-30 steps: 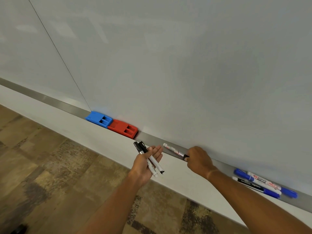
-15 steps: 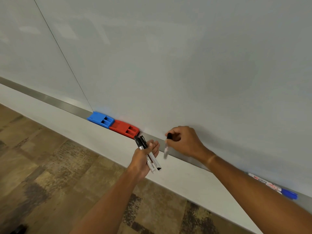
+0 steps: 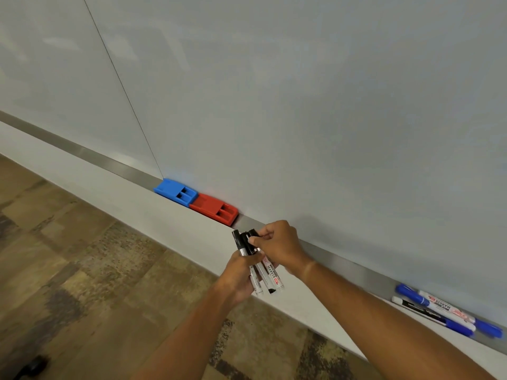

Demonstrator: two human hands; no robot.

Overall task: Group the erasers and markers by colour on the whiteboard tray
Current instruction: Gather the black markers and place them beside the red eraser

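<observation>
My left hand (image 3: 241, 272) grips a bundle of black-capped markers (image 3: 264, 275), caps up, just in front of the steel whiteboard tray (image 3: 345, 261). My right hand (image 3: 279, 244) pinches the cap end of the newest black marker (image 3: 253, 237) and presses it into that bundle. A blue eraser (image 3: 175, 192) and a red eraser (image 3: 214, 209) lie side by side, touching, on the tray to the left of my hands. Far right on the tray lie blue-capped markers (image 3: 450, 311) in a small group.
The whiteboard (image 3: 301, 105) rises directly behind the tray, with a thin seam (image 3: 123, 89) between panels at left. A white wall strip (image 3: 137, 204) runs below the tray. Patterned brown carpet (image 3: 82, 283) covers the floor; a dark object (image 3: 33, 366) sits at bottom left.
My right hand lifted a black marker off the tray and carried it left to my left hand, which now holds it with the other black markers.
</observation>
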